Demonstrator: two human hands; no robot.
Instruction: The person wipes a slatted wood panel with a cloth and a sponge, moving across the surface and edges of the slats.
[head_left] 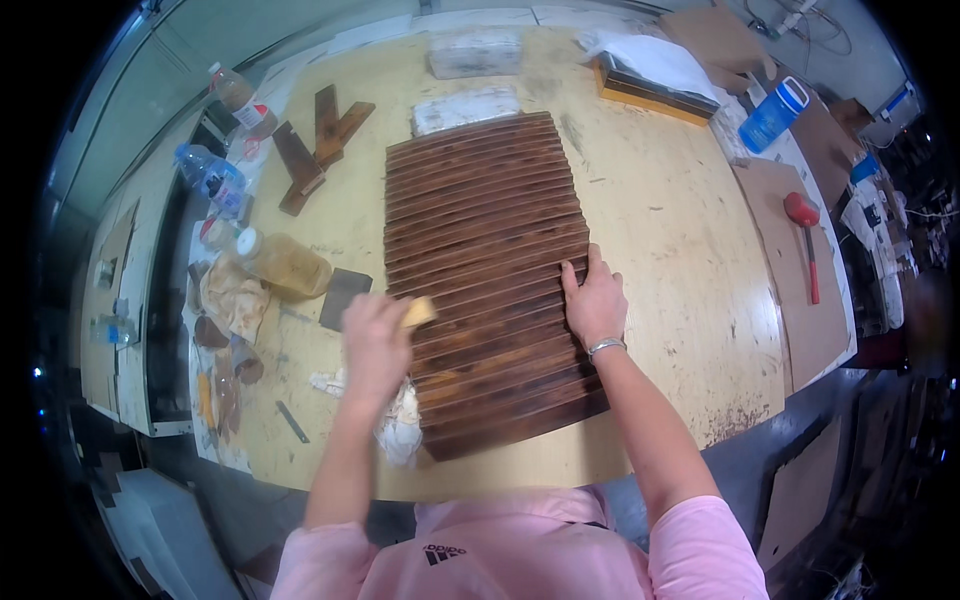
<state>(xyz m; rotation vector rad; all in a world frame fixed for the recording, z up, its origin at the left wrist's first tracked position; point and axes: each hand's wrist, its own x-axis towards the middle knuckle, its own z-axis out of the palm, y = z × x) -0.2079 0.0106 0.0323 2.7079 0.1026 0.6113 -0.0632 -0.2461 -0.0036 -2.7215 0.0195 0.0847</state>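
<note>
A dark brown panel of ridged wooden slats (490, 240) lies lengthwise in front of me on the table. My left hand (378, 335), slightly blurred, is closed around a small yellow block that looks like a sponge (419, 312), at the panel's left edge. Whether the block touches the slats I cannot tell. My right hand (598, 300) grips the panel's right edge, thumb on top and fingers along the side. Beside my left hand lie a dark flat pad (345, 299) and a crumpled white cloth (401, 430), partly hidden by my forearm.
On the left stand a jug of amber liquid (285, 265) and plastic bottles (212, 180), near a stained rag (233, 300). Brown wood pieces (325, 130) lie farther back. White-wrapped blocks (475, 55) are behind the panel. Rightward are a blue bottle (773, 115) and a red mallet (802, 210).
</note>
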